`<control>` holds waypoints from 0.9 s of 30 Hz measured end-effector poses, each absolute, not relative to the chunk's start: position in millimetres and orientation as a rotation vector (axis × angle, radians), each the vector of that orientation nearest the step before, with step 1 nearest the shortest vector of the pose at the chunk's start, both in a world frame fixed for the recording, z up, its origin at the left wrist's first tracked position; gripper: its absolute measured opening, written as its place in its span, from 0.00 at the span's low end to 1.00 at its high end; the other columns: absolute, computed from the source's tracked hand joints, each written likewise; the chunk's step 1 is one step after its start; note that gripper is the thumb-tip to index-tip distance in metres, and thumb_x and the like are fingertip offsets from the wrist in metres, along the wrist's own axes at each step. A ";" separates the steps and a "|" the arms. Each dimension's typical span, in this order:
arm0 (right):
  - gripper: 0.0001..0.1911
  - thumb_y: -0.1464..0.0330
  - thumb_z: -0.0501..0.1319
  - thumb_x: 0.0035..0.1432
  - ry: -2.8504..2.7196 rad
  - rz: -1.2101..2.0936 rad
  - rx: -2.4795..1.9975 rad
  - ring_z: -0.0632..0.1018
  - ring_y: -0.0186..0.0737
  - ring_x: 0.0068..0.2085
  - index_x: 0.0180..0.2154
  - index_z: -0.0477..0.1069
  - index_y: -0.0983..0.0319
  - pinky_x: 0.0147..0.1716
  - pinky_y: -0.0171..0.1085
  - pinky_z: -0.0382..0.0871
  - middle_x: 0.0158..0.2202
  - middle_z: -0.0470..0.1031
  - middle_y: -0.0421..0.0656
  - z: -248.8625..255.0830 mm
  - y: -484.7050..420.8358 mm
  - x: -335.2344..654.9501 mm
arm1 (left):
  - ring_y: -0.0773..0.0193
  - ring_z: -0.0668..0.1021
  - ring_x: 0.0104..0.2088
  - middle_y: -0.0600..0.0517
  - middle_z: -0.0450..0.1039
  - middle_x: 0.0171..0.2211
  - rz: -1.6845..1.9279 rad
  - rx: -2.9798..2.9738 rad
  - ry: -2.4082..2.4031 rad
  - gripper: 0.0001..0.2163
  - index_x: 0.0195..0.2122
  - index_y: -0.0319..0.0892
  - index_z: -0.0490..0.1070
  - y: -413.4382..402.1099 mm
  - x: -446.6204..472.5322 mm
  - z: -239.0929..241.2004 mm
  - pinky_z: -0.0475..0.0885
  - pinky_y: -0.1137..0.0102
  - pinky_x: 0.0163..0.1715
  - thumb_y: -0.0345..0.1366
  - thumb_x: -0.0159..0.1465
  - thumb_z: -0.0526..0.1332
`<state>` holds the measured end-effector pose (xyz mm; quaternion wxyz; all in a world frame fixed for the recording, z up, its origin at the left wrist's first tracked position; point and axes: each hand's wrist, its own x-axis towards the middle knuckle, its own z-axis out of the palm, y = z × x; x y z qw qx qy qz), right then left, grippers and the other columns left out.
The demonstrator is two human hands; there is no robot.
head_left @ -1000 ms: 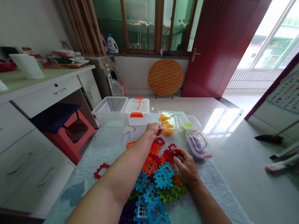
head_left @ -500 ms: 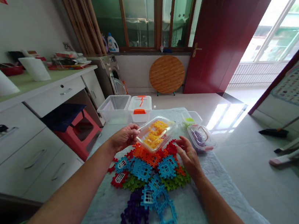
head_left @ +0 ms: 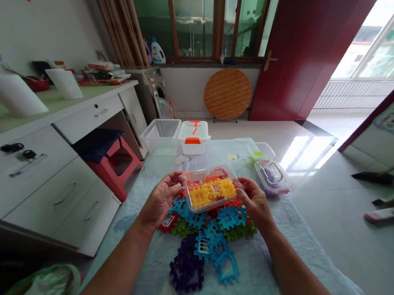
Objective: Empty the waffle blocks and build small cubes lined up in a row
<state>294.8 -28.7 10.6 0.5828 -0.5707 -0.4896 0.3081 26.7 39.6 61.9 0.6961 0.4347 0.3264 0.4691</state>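
Note:
A clear plastic box (head_left: 192,203) with yellow interlocking blocks (head_left: 212,192) in it is held above the table. My left hand (head_left: 165,195) grips its left edge, thumb on the near side. On the opposite edge, my right hand (head_left: 257,201) has its fingers closed round the corner. Below and in front of the box lies a pile of toothed plastic blocks: light blue pieces (head_left: 226,266), dark purple pieces (head_left: 186,266), green pieces (head_left: 240,231) and a red piece with a white window (head_left: 168,222). Part of the pile is hidden behind the box.
A lidded box with a handle and purple contents (head_left: 273,178) and a small open box with green pieces (head_left: 260,150) stand at the right. Farther back are an open clear bin (head_left: 162,135) and a box with orange latches (head_left: 195,140). A red stool (head_left: 117,166) is left.
My right hand has come onto the box's right edge. The box has turned to lie more squarely before me, and the whole view has shifted a little.

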 end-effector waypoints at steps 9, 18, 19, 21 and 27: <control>0.21 0.60 0.62 0.56 -1.318 0.486 -1.471 0.73 0.41 0.40 0.51 0.68 0.59 0.35 0.39 0.72 0.45 0.67 0.45 7.8 -28.2 296.2 | 0.45 0.48 0.68 0.45 0.42 0.69 1.022 2.040 0.934 0.50 0.69 0.54 0.34 6.9 33.9 45.1 0.45 0.49 0.66 0.33 0.54 0.69; 0.15 0.64 0.63 0.53 -1.234 0.471 -1.450 0.70 0.35 0.33 0.44 0.70 0.59 0.32 0.37 0.69 0.40 0.67 0.42 7.8 -27.2 292.5 | 0.44 0.54 0.66 0.39 0.42 0.65 1.253 2.272 0.975 0.54 0.68 0.53 0.26 6.4 52.2 37.2 0.58 0.49 0.62 0.40 0.55 0.70; 0.15 0.65 0.63 0.53 -1.207 0.497 -1.425 0.70 0.36 0.33 0.44 0.70 0.59 0.33 0.37 0.69 0.39 0.67 0.41 7.5 -26.8 292.6 | 0.43 0.53 0.66 0.39 0.41 0.65 1.258 2.279 0.992 0.55 0.68 0.53 0.26 6.5 53.3 36.1 0.57 0.48 0.62 0.41 0.54 0.71; 0.13 0.64 0.63 0.53 -1.142 0.592 -1.358 0.71 0.36 0.34 0.41 0.69 0.59 0.34 0.37 0.68 0.37 0.69 0.40 7.8 -26.6 292.4 | 0.42 0.50 0.67 0.38 0.39 0.66 1.226 2.273 1.023 0.56 0.68 0.52 0.27 7.0 53.6 34.6 0.55 0.48 0.63 0.42 0.52 0.72; 0.09 0.64 0.64 0.54 -1.008 0.882 -1.126 0.75 0.38 0.37 0.35 0.67 0.58 0.39 0.38 0.69 0.34 0.74 0.40 12.3 -28.9 291.9 | 0.43 0.47 0.68 0.40 0.41 0.68 0.913 2.103 0.915 0.50 0.69 0.50 0.34 11.8 34.7 41.6 0.48 0.47 0.65 0.37 0.53 0.69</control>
